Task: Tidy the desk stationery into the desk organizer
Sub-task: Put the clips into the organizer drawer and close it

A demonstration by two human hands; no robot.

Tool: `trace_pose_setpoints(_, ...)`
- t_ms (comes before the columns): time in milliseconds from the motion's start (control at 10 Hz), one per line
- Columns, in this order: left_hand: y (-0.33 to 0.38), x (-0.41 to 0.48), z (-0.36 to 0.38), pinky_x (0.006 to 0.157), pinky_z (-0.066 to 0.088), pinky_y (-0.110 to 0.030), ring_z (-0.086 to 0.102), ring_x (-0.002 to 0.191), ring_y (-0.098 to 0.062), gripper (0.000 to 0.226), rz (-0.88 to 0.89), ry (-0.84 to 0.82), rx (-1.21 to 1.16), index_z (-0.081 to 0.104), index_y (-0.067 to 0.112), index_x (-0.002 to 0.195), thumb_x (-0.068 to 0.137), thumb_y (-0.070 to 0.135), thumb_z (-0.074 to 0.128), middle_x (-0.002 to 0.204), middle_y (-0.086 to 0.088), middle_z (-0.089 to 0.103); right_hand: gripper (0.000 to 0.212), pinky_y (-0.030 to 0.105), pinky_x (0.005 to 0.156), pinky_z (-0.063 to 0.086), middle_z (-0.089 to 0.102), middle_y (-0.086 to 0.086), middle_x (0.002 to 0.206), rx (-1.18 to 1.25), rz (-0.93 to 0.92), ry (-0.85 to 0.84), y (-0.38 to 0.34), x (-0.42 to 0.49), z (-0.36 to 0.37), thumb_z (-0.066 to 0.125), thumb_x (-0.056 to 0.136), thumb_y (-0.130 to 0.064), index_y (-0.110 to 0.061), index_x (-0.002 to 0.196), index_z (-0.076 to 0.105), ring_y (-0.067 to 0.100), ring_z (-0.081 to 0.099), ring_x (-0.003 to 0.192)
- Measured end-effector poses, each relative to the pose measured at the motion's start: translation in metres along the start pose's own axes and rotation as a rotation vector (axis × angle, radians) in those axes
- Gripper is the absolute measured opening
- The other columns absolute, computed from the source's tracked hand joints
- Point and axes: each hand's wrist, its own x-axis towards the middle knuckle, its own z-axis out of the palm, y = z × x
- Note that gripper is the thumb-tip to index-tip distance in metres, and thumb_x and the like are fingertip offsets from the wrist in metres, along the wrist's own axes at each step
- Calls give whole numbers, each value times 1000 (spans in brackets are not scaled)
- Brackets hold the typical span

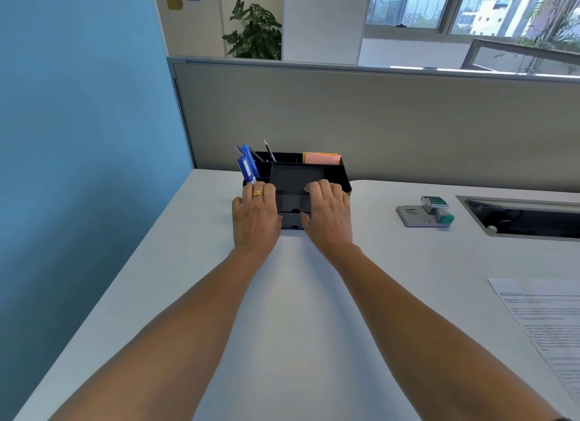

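A black desk organizer stands on the white desk near the grey partition. Blue markers and a pencil stand in its left compartments; pink and orange sticky notes sit in its back right compartment. Its middle tray holds nothing visible. My left hand rests on the organizer's front left side, fingers laid over its edge. My right hand rests on the front right side in the same way. A small drawer front shows between my hands.
A grey and teal stapler lies on the desk to the right. Further right is a recessed cable slot. A printed sheet lies at the right edge. A blue wall bounds the left side.
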Motion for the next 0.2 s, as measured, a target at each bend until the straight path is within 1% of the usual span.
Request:
trace_pose_setpoints(100, -4, -10, -7, 92, 48, -43, 48, 124, -37, 69, 67, -24, -131, 49, 3, 126, 66, 14, 80, 133, -20, 50, 52, 40, 104, 36, 52, 10, 131, 94, -26, -110, -5, -4, -11, 66, 77, -9, -9, 126, 49, 29, 46, 123)
trace_pose_setpoints(200, -7, -31, -10, 102, 40, -45, 40, 131, -36, 74, 72, -30, -174, 44, 4, 132, 68, 12, 79, 141, -19, 42, 62, 40, 117, 11, 27, 7, 152, 130, 2, -197, -13, -23, -23, 58, 86, -14, -12, 142, 31, 25, 18, 143)
